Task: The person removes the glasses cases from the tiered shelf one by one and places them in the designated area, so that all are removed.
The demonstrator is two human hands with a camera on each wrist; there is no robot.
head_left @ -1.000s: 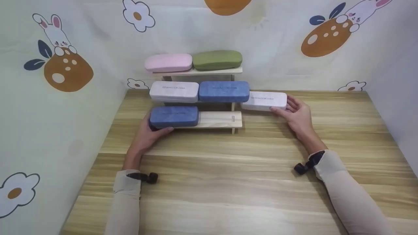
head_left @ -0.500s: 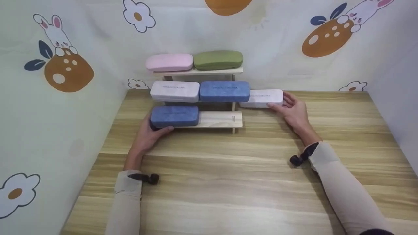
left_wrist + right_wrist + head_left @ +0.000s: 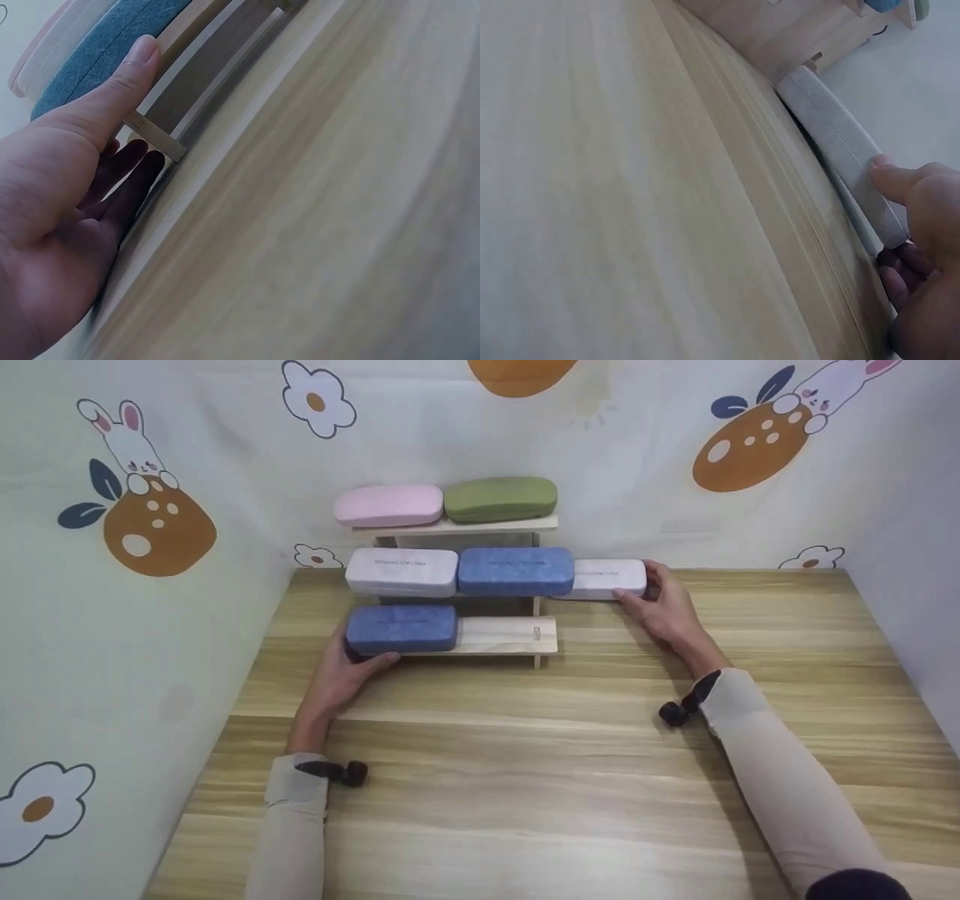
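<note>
A tiered wooden display rack (image 3: 504, 645) holds several glasses cases. My left hand (image 3: 335, 681) grips the rack's lowest tier at its left end, around a blue glasses case (image 3: 402, 630). In the left wrist view the thumb (image 3: 124, 82) lies along the front where case and tier meet, with some fingers lower, by the rack's leg (image 3: 156, 136). My right hand (image 3: 670, 607) pinches the right end of a white glasses case (image 3: 609, 575). This case lies low beside the rack, its left end hidden behind another blue case (image 3: 516, 571) in the head view.
Another white case (image 3: 401, 571) sits on the middle tier, left of the second blue case. A pink case (image 3: 388, 505) and a green case (image 3: 500, 499) occupy the top tier. A patterned wall covering (image 3: 630, 510) rises behind the wooden table (image 3: 495, 780).
My right hand has moved the white case back toward the wall and slightly left, so more of it is behind the blue case. My left hand has stayed in place.
</note>
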